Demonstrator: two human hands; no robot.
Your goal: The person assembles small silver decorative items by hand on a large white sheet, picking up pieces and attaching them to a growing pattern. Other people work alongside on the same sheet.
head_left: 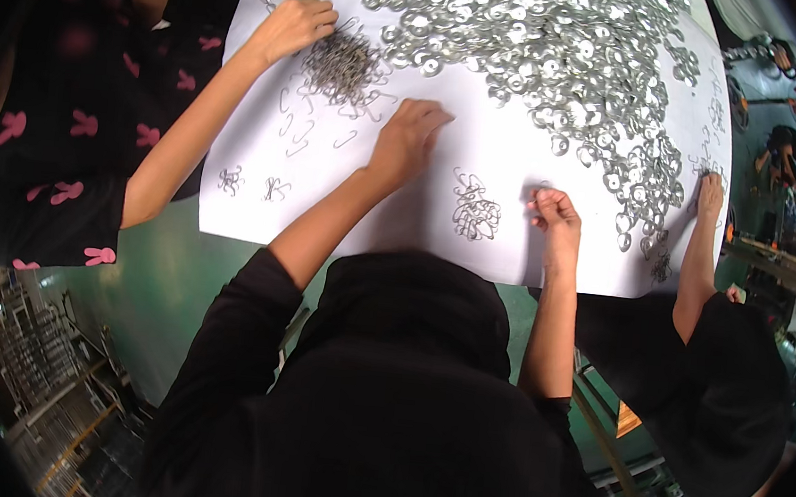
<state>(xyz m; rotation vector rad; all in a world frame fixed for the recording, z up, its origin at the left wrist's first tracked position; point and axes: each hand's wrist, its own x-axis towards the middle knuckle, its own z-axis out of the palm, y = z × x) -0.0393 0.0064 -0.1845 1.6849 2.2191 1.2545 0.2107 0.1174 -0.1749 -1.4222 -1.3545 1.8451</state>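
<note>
We seem to be picking over wire hooks (342,71), heaped beyond our left hand (412,141), with a small cluster (477,210) between our two hands. They are apart; the right hand (559,220) brings its fingertips together (we cannot tell whether either grips a hook). Next calls for a light, untangling pinch. Metal discs (548,44) crowd the white sheet (506,149), with green floor (166,299) below
</note>
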